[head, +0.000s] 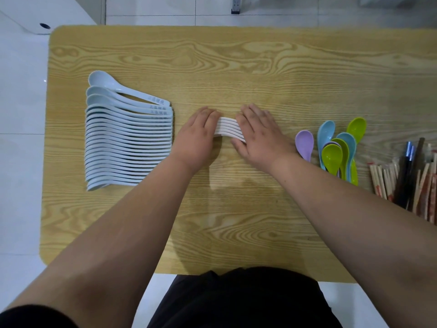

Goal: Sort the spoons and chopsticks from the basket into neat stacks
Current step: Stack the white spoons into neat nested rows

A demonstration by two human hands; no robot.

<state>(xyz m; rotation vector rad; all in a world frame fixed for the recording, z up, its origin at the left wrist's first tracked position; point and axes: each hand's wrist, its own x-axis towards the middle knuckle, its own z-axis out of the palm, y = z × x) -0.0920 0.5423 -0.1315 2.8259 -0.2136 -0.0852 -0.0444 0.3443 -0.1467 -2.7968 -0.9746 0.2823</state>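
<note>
A small stack of white spoons (227,127) lies at the middle of the wooden table (236,67). My left hand (197,136) covers its left end and my right hand (259,132) covers its right end, fingers curled over the spoons from both sides. A long row of nested pale blue spoons (127,138) lies at the left. Coloured spoons (335,150) in purple, blue and green sit in a loose pile at the right. Chopsticks (411,181), some wrapped, lie bunched at the far right edge.
The table's near edge runs just in front of my dark-clothed lap. White tiled floor surrounds the table. Bare wood stretches across the back half and the near middle of the table. No basket is in view.
</note>
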